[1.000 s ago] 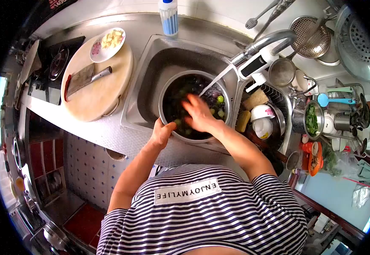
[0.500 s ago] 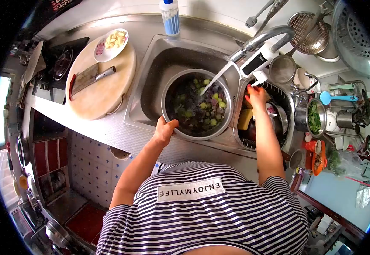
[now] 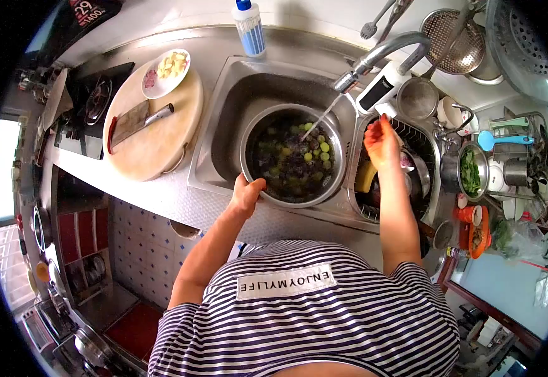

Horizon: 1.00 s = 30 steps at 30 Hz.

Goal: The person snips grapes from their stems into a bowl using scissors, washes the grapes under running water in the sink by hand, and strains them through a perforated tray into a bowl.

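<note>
A round metal basin (image 3: 247, 164) stands in the sink (image 3: 223, 81), holding dark water with green and purple grapes (image 3: 311, 151). My left hand (image 3: 246, 193) grips its near-left rim, thumb on top. From the tap (image 3: 348, 80), with its white attachment (image 3: 382, 88), a thin stream of water falls into the basin. My right hand (image 3: 381, 143) is raised just below that attachment, over the edge of a wire dish basket (image 3: 353, 188). Its fingers are loosely bent and partly apart, the fingertips close to the white lever; whether they touch it I cannot tell.
Left of the sink, a round chopping board (image 3: 145, 141) bears a cleaver (image 3: 132, 125) and a plate (image 3: 154, 91) of chopped pieces. A blue-and-white bottle (image 3: 250, 31) stands behind the sink. A bowl of green leaves (image 3: 470, 173) and crowded utensils are at the right.
The water stream has become thinner. My right hand has turned and its fingers have shifted beside the tap's lever. My left hand keeps its hold on the basin.
</note>
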Available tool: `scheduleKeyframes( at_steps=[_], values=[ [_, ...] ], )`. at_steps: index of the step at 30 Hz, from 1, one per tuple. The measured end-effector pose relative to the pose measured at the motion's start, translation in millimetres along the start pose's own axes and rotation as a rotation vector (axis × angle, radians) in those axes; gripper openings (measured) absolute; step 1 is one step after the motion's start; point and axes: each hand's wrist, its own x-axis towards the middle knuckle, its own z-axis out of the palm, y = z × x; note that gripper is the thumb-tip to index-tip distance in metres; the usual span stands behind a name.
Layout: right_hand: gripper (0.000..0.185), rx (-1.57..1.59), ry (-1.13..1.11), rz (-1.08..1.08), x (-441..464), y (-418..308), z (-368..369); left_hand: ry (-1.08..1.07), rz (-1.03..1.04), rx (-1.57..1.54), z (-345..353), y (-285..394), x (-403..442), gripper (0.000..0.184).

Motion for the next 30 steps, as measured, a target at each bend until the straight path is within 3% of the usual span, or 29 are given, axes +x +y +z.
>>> scheduleKeyframes(
  at_steps=[2, 3, 4, 5, 7, 10, 15, 27, 30],
  values=[
    [0.016, -0.366, -0.070, -0.199, -20.7, 23.8, 23.4, 0.015, -0.012, -0.012, 1.7, 8.0, -3.9, 0.022],
    [0.018, -0.904, -0.235, -0.452, -16.8, 42.6, 19.1, 0.016, -0.012, -0.008, 1.6, 10.6, -4.6, 0.022],
    [0.030, -0.877, -0.406, -0.490, -30.9, 53.5, 37.9, 0.007, -0.011, -0.022, 1.0, 12.9, -5.6, 0.024],
    [0.043, -1.197, -0.547, -0.809, -27.6, 60.6, 44.4, -0.002, -0.011, -0.035, 0.2, 15.6, -7.5, 0.027],
    [0.058, -1.412, -0.609, -0.900, -28.6, 77.2, 56.7, -0.013, 0.005, -0.075, 6.8, 32.2, -20.4, 0.032],
    [0.065, -1.484, -0.626, -0.934, -18.1, 99.3, 65.3, -0.021, 0.009, -0.075, 5.7, 47.2, -27.6, 0.040],
    [0.075, -1.610, -0.673, -0.785, -12.8, 127.8, 75.9, -0.015, -0.036, -0.011, -7.1, 61.5, -31.1, 0.042],
    [0.076, -1.350, -0.686, -0.813, -24.1, 155.4, 85.1, 0.058, -0.198, 0.358, 7.4, 136.6, -46.0, 0.034],
    [0.076, -1.296, -0.677, -0.834, -25.6, 159.5, 84.5, -0.006, -0.207, 0.501, 11.4, 146.4, -46.2, 0.030]
  ],
)
